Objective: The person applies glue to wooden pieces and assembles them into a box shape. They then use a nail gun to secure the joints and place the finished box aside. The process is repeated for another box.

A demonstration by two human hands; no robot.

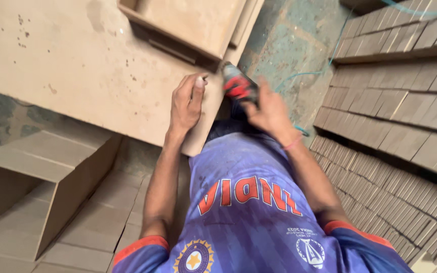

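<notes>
So the left hand is lying flat on the edge of a big tan fibreboard panel, fingers together and pressed against the board near its corner. The right hand has its fingers clamped around a red and black power tool, which sits right at the panel's edge just beside the left hand. A thin teal hose trails off over the floor. Stacks of cut board strips are on the right, and an open board box sits on the left.
</notes>
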